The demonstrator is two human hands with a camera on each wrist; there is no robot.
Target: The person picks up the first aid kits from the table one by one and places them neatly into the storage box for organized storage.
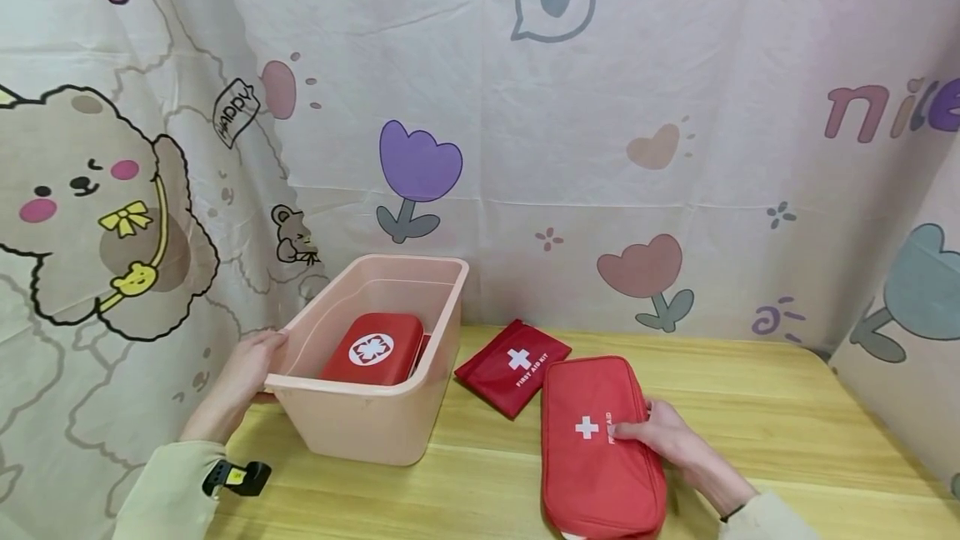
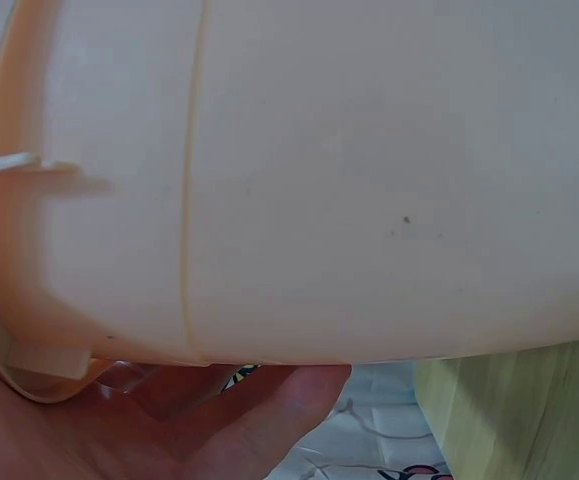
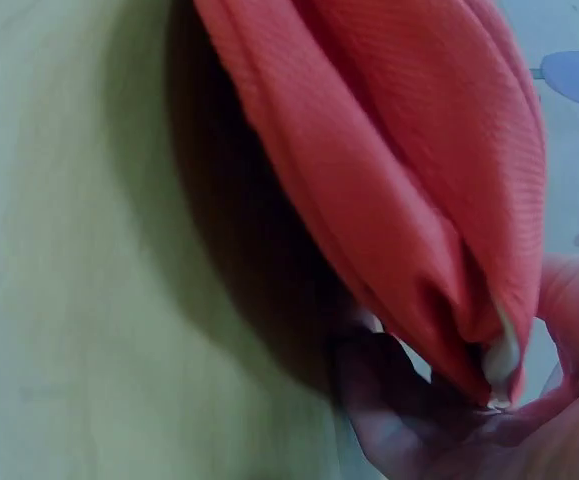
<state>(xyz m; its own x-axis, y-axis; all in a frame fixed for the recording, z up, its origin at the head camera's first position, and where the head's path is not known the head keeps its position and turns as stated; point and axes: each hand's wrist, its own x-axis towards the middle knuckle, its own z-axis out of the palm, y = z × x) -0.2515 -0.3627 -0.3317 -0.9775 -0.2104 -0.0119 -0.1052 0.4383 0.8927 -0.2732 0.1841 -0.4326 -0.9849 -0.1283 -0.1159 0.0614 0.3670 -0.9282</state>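
Note:
On the left stands a pink plastic bin; my left hand grips its left rim. In the left wrist view the fingers curl round the edge of the bin's pale wall. A red hard-looking case with a white round emblem lies inside the bin. My right hand pinches the right side of a red zipped first aid bag, thumb on top. In the right wrist view the fingers reach under the bag's edge, which is raised over a dark shadow.
A darker red first aid pouch lies flat between bin and bag, close to the bag's top corner. All stand on a wooden table. A printed curtain hangs behind the table and along both sides.

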